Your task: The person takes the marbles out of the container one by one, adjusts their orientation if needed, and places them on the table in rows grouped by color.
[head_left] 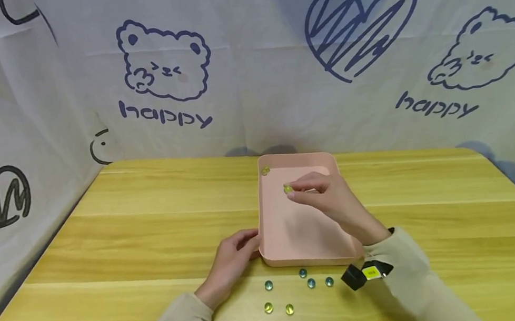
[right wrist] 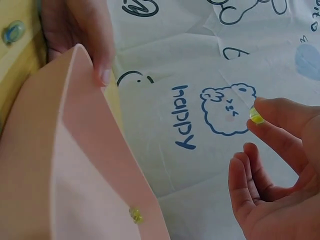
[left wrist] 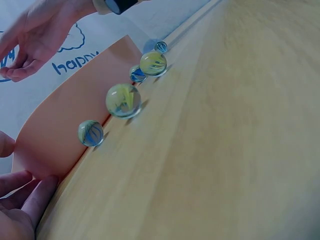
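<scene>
Thumb and forefinger of my right hand (head_left: 333,199) pinch a yellow-green glass marble (head_left: 288,189) above the pink tray (head_left: 288,220). In the right wrist view that marble (right wrist: 256,115) shows between the fingertips, with the other fingers bent and apart from it. My left hand (head_left: 232,258) rests against the tray's left side, its fingertips touching the outer wall (left wrist: 55,130) near the base. Yellowish marbles (head_left: 265,170) lie in the tray's far left corner; they overlap, so their number is unclear.
Several bluish marbles (head_left: 311,283) and two yellow ones, one of them the left yellow marble (head_left: 268,307), lie on the wooden table (head_left: 159,219) before the tray's near edge. A white cloth (head_left: 257,76) with drawings hangs behind the table and along its left.
</scene>
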Tool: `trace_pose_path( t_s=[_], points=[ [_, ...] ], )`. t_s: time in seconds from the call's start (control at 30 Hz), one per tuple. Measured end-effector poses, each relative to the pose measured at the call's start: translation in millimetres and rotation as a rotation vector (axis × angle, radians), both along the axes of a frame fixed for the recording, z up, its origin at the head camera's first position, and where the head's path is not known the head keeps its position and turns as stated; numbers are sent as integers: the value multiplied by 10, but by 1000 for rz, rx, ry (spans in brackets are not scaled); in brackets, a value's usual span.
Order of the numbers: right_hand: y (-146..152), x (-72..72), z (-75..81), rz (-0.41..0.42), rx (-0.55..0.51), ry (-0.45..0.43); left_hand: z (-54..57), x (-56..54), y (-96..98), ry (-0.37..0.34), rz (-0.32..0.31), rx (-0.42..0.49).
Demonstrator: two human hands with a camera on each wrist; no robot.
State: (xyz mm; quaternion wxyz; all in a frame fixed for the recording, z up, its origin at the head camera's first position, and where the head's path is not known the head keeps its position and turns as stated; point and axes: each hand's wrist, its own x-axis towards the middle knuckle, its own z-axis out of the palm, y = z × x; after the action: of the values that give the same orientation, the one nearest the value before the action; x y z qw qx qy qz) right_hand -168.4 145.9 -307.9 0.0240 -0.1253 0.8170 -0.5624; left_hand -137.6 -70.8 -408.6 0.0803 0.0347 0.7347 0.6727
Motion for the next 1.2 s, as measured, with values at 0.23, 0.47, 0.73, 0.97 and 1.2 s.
trace_pose_path(
  t_s=[0.23, 0.47, 0.73, 0.97, 1.2],
  points=[
    [72, 81, -50, -4, 36, 4, -18, 7, -9, 6, -2, 5],
    [117, 133, -101, 8, 54, 0, 1, 17, -16, 5, -4, -2],
    [147, 253, -110, 32, 68, -35, 5, 14, -17, 4, -10, 4],
    [193, 363, -73, 45, 58, -40, 4, 20, -18, 5, -2, 17],
    [201, 490, -86, 35, 87, -28, -11, 24, -19, 11, -10, 19]
  ],
)
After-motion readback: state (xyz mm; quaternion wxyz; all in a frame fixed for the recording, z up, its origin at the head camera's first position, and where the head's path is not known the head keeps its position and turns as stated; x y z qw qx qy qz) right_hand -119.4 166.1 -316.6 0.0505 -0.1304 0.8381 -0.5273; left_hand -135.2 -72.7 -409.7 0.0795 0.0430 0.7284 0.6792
